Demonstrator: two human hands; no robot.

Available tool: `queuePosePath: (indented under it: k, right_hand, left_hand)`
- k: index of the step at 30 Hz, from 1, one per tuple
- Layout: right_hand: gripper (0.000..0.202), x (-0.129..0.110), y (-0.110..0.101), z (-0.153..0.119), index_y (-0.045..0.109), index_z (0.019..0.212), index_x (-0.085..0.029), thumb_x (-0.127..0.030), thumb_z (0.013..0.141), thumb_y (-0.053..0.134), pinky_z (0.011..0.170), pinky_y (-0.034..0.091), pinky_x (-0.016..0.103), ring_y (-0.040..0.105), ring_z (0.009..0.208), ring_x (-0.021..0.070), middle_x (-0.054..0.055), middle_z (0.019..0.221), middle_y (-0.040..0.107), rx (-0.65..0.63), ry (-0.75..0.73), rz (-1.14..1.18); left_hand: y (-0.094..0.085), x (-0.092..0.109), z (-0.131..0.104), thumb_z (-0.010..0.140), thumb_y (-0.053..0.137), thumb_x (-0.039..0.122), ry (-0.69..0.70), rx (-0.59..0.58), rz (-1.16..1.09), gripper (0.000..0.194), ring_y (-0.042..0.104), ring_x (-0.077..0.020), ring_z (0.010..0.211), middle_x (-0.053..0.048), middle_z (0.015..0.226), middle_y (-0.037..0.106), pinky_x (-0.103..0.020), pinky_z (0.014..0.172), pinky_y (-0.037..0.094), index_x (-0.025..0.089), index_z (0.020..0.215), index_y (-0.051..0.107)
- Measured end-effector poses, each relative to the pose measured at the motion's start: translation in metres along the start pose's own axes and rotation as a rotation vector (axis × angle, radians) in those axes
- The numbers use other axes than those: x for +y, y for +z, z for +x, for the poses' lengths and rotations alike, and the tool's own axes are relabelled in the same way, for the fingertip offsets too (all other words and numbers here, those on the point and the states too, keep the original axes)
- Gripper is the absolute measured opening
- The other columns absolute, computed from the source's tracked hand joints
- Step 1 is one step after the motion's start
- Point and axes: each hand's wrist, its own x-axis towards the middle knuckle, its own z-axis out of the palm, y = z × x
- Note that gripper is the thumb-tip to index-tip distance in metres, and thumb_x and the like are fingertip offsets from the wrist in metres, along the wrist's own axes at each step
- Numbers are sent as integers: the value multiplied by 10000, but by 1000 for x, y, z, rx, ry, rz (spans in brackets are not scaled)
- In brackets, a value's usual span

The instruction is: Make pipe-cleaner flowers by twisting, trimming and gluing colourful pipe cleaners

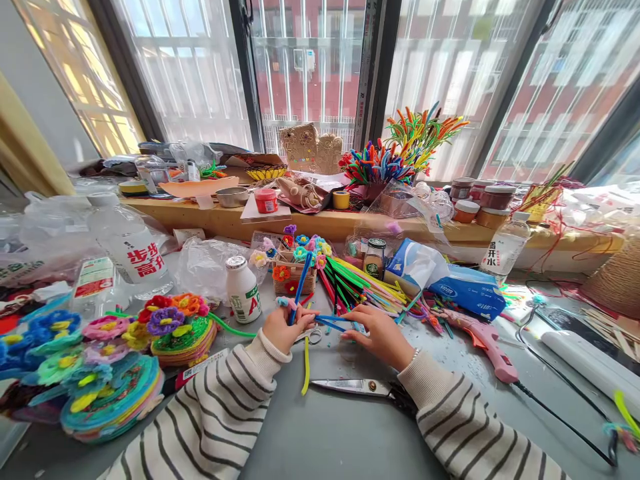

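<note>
Fuzzy blue stems (pixel 331 321) are held between the two hands, being pinched by the fingers of the left hand (pixel 286 330) and of the right hand (pixel 384 337). At eleven o'clock from them, a woven box (pixel 294 272) is filled with fuzzy flowers (pixel 300 253); at one o'clock, a dark pot (pixel 374 192) is filled with coloured stems (pixel 367 163). One blue length is pointed toward twelve o'clock; others are stretched sideways.

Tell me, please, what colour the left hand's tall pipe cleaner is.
The pipe cleaner is blue, seen best in the head view.
</note>
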Motion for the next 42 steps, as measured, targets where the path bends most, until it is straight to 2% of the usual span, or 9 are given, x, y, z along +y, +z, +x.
queuePosePath:
  k: [3,7,11,18,22,27,30,38,42]
  right_hand:
    - [360,0,2,-1,515,972,-216,-398,661,512,638,373,278,490,770,193,52,806,569,-20,-23,-67]
    - [218,0,6,-1,553,891,-207,-314,738,441,610,364,264,506,745,184,54,782,589,-25,-16,-119]
    - [222,-3,5,2,580,828,-203,-345,742,432,577,347,253,512,704,180,57,741,603,-3,-33,-167]
    - [250,-2,3,4,612,679,-221,-345,757,409,495,288,231,504,601,155,37,621,599,9,8,-252]
    - [256,0,-1,3,603,637,-207,-337,754,416,519,290,223,494,605,148,25,596,584,32,74,-173]
    - [302,4,-6,4,562,657,-170,-296,799,327,546,310,198,471,551,109,-2,553,541,-73,103,156]
    - [306,3,-8,4,533,669,-166,-304,807,297,551,307,186,451,573,98,-11,606,515,-101,108,244]
    - [395,4,-8,6,378,497,-156,-405,783,269,445,198,203,264,449,75,-48,476,291,-161,233,405]
    - [392,6,-11,5,414,491,-151,-425,755,323,460,207,205,275,464,76,-47,477,301,-184,274,477]
  left_hand:
    - [2,3,0,507,613,341,-11,0,-40,362,573,-215,769,-12,575,593,-307,601,497,176,459,295]
    - [1,9,-1,478,632,337,-36,3,-110,381,576,-203,752,-19,599,602,-319,631,495,169,454,292]
    - [0,11,-1,449,647,346,-58,6,-151,397,574,-203,754,-38,623,619,-325,655,492,169,447,291]
    - [0,3,0,473,621,384,-9,78,-72,379,587,-167,579,-46,661,612,-339,626,501,166,424,315]
    - [-1,1,2,468,615,392,27,113,-65,352,587,-176,587,-49,656,603,-341,621,503,157,422,358]
    - [-5,-3,7,460,625,367,10,145,-93,305,587,-166,580,-41,644,597,-325,610,504,131,456,433]
    - [-7,-5,10,444,635,356,-11,168,-94,292,586,-158,566,-36,635,595,-311,604,504,120,484,469]
    - [-7,-5,11,462,630,339,3,142,-98,313,588,-157,554,-32,628,601,-301,581,503,142,439,387]
    - [-7,-6,11,476,623,336,4,107,-88,311,586,-153,552,-37,643,602,-300,579,503,145,434,381]
